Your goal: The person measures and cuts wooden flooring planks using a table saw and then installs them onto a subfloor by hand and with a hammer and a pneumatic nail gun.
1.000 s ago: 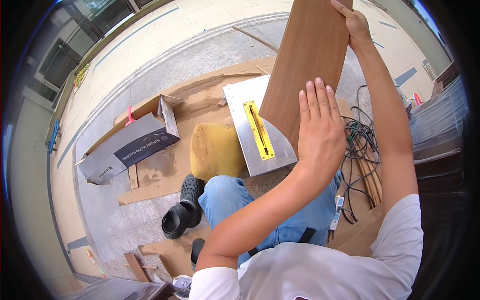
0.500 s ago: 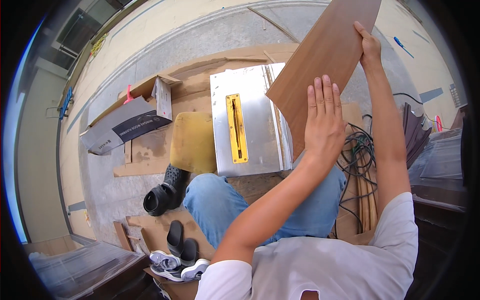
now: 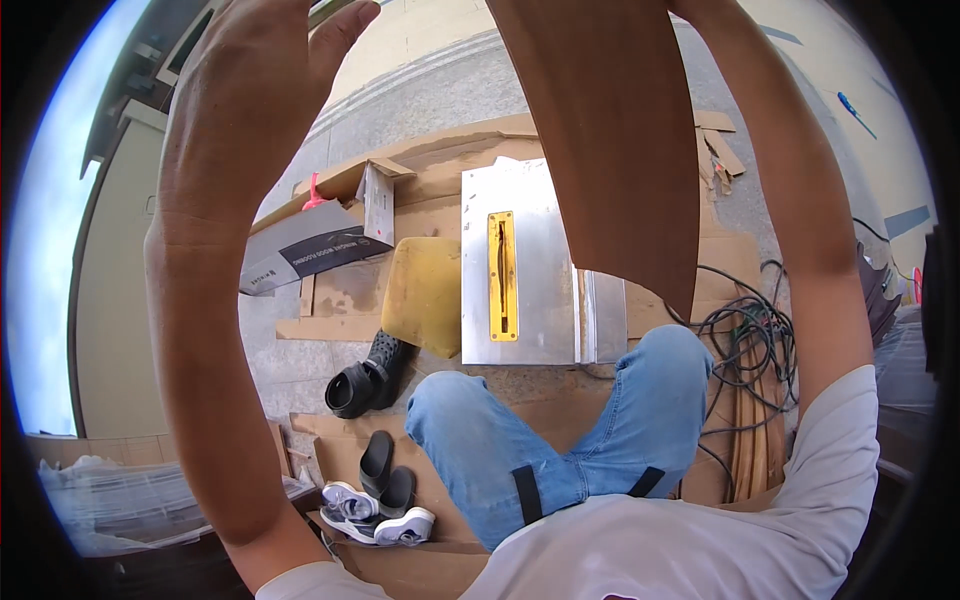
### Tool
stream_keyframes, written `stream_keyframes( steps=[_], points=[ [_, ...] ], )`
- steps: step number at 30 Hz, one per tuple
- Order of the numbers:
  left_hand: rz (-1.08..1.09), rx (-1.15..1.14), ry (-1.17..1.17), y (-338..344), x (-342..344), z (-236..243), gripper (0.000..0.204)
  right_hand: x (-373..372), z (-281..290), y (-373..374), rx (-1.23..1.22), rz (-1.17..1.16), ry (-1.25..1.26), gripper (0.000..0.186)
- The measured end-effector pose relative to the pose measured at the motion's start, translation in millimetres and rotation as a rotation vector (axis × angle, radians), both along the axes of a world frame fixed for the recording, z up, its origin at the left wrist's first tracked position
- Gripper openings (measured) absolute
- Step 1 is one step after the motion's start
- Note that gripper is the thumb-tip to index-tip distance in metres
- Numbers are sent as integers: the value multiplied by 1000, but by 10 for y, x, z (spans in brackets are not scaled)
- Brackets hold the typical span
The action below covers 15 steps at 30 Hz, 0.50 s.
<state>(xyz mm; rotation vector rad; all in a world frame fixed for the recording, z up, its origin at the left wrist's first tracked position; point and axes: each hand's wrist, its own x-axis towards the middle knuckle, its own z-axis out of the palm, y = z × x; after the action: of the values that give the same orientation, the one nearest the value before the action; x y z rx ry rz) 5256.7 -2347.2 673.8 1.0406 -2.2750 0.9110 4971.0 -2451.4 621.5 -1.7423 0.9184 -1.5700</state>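
A brown wood plank (image 3: 630, 140) with a curved cut along its lower end is held up over the right part of a metal table saw (image 3: 540, 330). My right hand (image 3: 688, 8) grips the plank's right edge at the top of the picture, its fingers mostly cut off. Raised close to the camera at the upper left, my left hand (image 3: 262, 70) is apart from the plank. Its thumb stretches out and the other fingers pass out of the picture. The saw's yellow slotted insert (image 3: 503, 275) shows, with no raised blade that I can make out.
A yellow pad (image 3: 425, 295) adjoins the saw's left side. Beyond it lies an open cardboard box (image 3: 320, 245). Black clogs (image 3: 365, 380), slippers and sneakers (image 3: 400, 527) sit at left. Coiled black cable (image 3: 750, 345) lies at right; a blue screwdriver (image 3: 850, 108) is farther off.
My left hand has come off the plank's face and swung up to the left, near the camera. The plank has shifted and turned, its curved end now toward me. My right hand has risen.
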Motion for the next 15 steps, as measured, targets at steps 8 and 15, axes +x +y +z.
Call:
stream_keyframes(
  steps=[8, 15],
  points=[
    [24, 23, -372, -626, 1125, 471, 65, 1351, 78, 193, 88, 520, 322, 43],
    [119, 703, -265, -27, 1780, -437, 66, 2351, -631, 490, 82, 842, 741, 52]
  ],
)
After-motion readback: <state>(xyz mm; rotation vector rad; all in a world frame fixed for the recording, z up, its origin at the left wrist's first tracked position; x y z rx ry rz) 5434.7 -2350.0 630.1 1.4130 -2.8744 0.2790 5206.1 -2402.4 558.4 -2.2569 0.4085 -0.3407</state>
